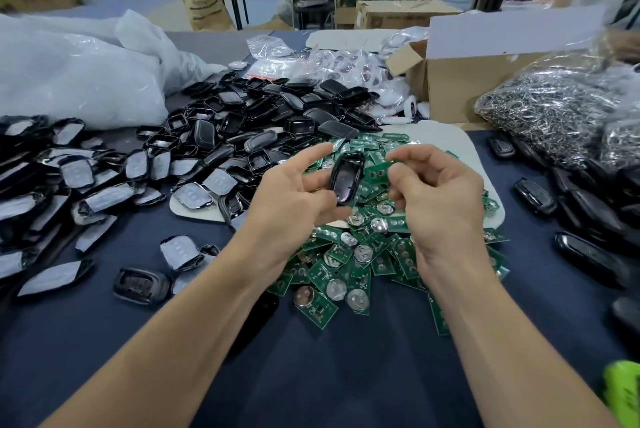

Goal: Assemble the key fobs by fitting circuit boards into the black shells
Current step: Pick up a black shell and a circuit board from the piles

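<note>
fingers of my left hand curl round a black shell at frame centre; my right hand pinches a green circuit board just beside it, over the board pile.

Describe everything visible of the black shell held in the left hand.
The black shell is a glossy, elongated oval, plastic by its look, with a rim around a darker hollow facing the camera. It stands nearly upright above the pile of circuit boards. The left hand grips its left side and lower end. The green circuit board pinched by the right hand sits at its right edge; contact is unclear.
</note>
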{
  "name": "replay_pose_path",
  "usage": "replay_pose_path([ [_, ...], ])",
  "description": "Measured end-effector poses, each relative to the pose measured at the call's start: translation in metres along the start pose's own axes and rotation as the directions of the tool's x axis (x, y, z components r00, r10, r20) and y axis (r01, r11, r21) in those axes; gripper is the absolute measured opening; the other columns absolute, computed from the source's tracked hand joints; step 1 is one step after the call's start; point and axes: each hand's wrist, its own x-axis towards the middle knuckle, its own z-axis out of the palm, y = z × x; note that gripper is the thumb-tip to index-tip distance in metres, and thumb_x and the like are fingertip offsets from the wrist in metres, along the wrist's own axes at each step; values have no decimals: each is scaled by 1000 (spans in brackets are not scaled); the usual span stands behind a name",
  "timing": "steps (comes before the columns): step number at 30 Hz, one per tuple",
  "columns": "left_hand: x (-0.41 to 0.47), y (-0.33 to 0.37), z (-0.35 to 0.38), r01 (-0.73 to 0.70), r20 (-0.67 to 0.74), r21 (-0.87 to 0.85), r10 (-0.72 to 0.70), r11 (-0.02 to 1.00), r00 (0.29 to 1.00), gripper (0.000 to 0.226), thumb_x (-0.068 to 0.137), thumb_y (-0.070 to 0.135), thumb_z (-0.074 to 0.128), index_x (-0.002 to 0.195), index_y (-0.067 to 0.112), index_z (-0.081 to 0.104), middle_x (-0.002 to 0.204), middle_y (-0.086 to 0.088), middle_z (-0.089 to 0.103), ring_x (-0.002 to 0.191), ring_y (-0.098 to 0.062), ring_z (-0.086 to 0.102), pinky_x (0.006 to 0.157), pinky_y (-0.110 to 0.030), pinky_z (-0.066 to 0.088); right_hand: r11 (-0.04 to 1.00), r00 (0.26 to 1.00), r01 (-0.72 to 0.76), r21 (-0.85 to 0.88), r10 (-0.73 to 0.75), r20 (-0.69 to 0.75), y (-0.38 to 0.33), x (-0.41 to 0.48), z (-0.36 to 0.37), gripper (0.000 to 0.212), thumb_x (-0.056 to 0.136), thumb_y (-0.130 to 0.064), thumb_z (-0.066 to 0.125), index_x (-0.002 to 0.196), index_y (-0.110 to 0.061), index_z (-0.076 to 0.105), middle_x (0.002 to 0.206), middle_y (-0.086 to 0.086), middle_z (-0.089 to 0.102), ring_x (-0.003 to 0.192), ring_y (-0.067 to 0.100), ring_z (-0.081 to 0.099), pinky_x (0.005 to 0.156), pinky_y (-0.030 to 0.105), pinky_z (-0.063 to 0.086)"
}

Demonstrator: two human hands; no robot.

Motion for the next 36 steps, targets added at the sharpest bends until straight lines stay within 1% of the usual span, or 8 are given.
replay_pose_path([
  [4, 0, -3, 2, 8, -50, 4, -8, 1000, 999, 57, 96, -14, 60, 146, 14, 54, 109, -17, 78, 97, -31, 78, 79, -31, 64, 992, 996, 85, -95, -84, 16, 2, -4, 4, 23, 89, -4, 68, 83, -25, 76, 66, -3, 70, 57, 12, 65, 55, 26, 53],
  [11, -4, 2, 1, 7, -104, -6, -8, 1000, 995, 42, 90, -14, 64, 122, 13, 73, 102, -20, 78, 95, -33, 78, 74, -30, 64, 999, 1000, -20, -29, 19, -7, 5, -4, 4, 18, 89, 3, 69, 84, -14, 70, 63, 1, 71, 54, 21, 72, 54, 29, 58],
  [15, -9, 4, 3, -40, -84, 231, 61, 972, 995, 38, 84, 11, 78, 115, 32, 79, 95, -1, 82, 92, -29, 78, 80, -36, 64, 998, 998, -53, 41, 52, 32, 5, -4, 5, 18, 93, 5, 64, 86, -13, 64, 61, 4, 69, 51, 18, 67, 54, 25, 55],
  [19, -13, 7, 4, -100, -111, 505, 179, 857, 977, 20, 83, 36, 81, 102, 45, 81, 80, 20, 78, 75, 2, 74, 63, -12, 52, 990, 993, 100, -101, -93, 72, 5, -3, 4, 17, 83, -4, 68, 83, -21, 68, 61, 3, 69, 52, 16, 63, 54, 28, 50],
  [22, -14, 7, 4, -136, -33, 568, 187, 812, 982, 28, 88, 26, 75, 100, 51, 78, 67, 14, 74, 54, -6, 62, 53, -24, 47, 973, 977, 167, -157, -142, 158, 4, -5, 6, 14, 80, -13, 68, 85, -25, 69, 63, 2, 69, 55, 23, 62, 54, 36, 53],
  [25, -13, 8, 4, -136, -45, 623, 209, 770, 977, 28, 94, 20, 68, 98, 46, 77, 64, 11, 72, 50, -20, 57, 51, -36, 50, 970, 986, 148, -193, -131, 99, 4, -7, 7, 10, 79, -21, 69, 85, -29, 69, 62, -4, 69, 54, 22, 59, 52, 36, 47],
  [31, -14, 0, 10, -39, -264, 378, 149, 925, 953, 29, 96, 8, 68, 79, 30, 77, 70, 7, 78, 65, -14, 77, 67, -48, 66, 1000, 999, -19, 2, 19, 30, 7, -16, 21, 30, 86, -7, 75, 73, -34, 73, 71, -13, 67, 68, 6, 56, 66, 21, 48],
  [36, -13, 1, 17, -19, -72, 35, 21, 999, 997, 34, 88, 7, 68, 110, 32, 75, 88, -9, 81, 75, -30, 79, 63, -37, 65, 997, 997, -82, 0, 82, 12, 11, -19, 24, 33, 93, -3, 69, 73, -28, 68, 70, -11, 69, 68, 7, 62, 66, 28, 53],
])
